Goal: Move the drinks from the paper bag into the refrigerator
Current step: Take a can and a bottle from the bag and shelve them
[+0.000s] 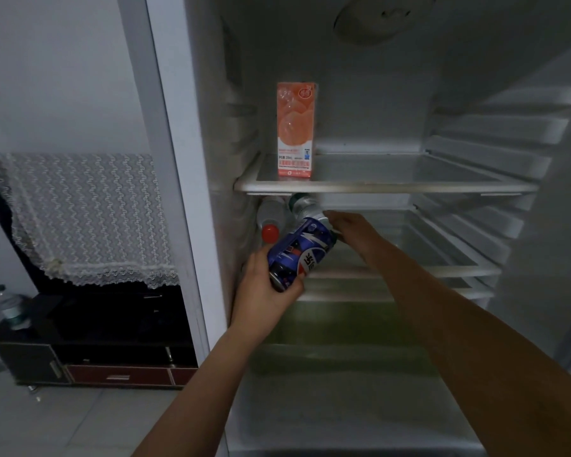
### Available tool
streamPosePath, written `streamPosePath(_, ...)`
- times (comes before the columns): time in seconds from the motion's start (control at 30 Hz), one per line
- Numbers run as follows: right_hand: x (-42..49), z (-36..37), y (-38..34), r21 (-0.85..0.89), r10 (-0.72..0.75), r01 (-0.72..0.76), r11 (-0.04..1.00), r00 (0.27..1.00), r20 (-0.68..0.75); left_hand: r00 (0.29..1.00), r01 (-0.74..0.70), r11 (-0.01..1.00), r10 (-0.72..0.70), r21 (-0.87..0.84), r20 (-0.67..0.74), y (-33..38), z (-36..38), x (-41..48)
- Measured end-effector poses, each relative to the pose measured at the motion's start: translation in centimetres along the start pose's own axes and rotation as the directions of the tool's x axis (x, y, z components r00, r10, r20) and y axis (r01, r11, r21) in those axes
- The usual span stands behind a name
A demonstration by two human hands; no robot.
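Note:
The refrigerator stands open, and an orange juice carton (295, 130) is upright on its top shelf (386, 186). My left hand (264, 288) grips a blue cola can (299, 252), tilted toward the second shelf (442, 268). A clear bottle with a red cap (271, 222) lies at that shelf's left. Beside it lies a second bottle (302, 204), partly hidden behind the can. My right hand (351, 227) reaches in at the can's top end and that bottle; its fingertips are hidden. The paper bag is out of view.
Left of the refrigerator is a dark TV stand (89, 354) with a television under a lace cloth (80, 216). Water bottles (4, 311) stand at the far left. The open door's racks (495, 159) run along the right. A greenish drawer (343, 328) sits below.

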State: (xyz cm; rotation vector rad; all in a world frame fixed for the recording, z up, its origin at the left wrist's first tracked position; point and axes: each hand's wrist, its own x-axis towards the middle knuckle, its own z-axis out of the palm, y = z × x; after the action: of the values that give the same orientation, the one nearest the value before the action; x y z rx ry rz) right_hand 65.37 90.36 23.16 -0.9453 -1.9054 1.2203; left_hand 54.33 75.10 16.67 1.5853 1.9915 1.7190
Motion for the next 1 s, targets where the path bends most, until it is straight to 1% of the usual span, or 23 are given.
streamPosePath(0.1,1.1,0.5,-0.1,0.016,0.023,-0.024,1.0,0.999,0.029,1.0,0.008,1.0,-0.008,-0.001,0.012,0.1,0.0,-0.1)
streamPosePath(0.3,2.7,1.3,-0.1,-0.055,0.049,-0.045,0.997,0.996,0.068,1.0,0.005,1.0,-0.005,-0.004,0.005,0.1,0.0,-0.1)
streamPosePath(0.53,3.3,2.1,0.0,0.029,0.021,-0.024,0.999,0.994,0.108,1.0,0.013,1.0,-0.013,-0.003,-0.002,0.0,0.1,0.0)
streamPosePath(0.67,3.3,1.9,-0.1,0.003,0.024,-0.025,1.0,0.991,0.133,1.0,0.02,1.0,-0.02,-0.008,0.001,0.0,0.1,0.1)
streamPosePath(0.83,2.9,1.4,-0.1,-0.044,0.023,-0.019,0.999,0.995,0.101,0.999,0.04,0.999,-0.04,-0.014,0.0,-0.1,0.2,0.2)
streamPosePath(1.0,2.0,0.8,0.2,0.006,0.073,-0.074,0.997,0.992,0.106,0.999,0.052,0.998,-0.052,-0.029,0.01,0.0,0.1,0.1)
